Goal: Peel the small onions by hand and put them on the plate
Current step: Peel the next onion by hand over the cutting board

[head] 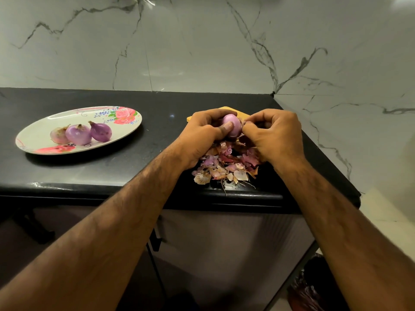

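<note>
Soft light is falling from above, glinting along the desk front; wide-angle distortion is bowing the frame edges.

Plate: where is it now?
Head view: the plate sits on the black counter, well left of the left hand, holding three onions.

Both hands grip one onion; three onions plated.

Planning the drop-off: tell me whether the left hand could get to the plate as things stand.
Probably yes: the plate lies left of the left hand with only bare counter between, though that hand grips an onion.
</note>
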